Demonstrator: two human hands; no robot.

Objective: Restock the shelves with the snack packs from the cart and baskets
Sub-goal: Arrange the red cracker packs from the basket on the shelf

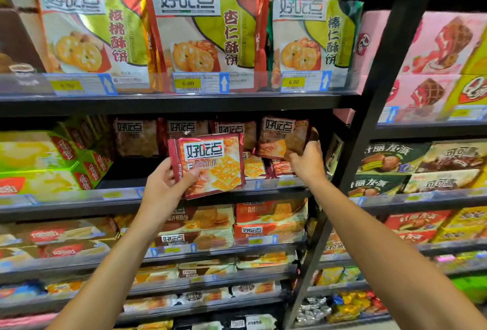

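Note:
My left hand (164,184) grips a red snack pack (210,166) with yellow crackers on its face, held upright just in front of the second shelf (184,194). My right hand (307,162) is shut on a brown snack pack (286,136) standing at the right end of that same shelf, next to the black upright post. Behind both stand several more brown packs (184,129) in a row. Smaller cracker packs (254,167) lie low on the shelf between my hands.
Three big cookie bags (205,37) fill the shelf above, behind price tags. Green and yellow boxes (39,161) occupy the second shelf's left. A bare gap on it lies left of my left hand. A black post (369,119) divides off the right bay of cake boxes.

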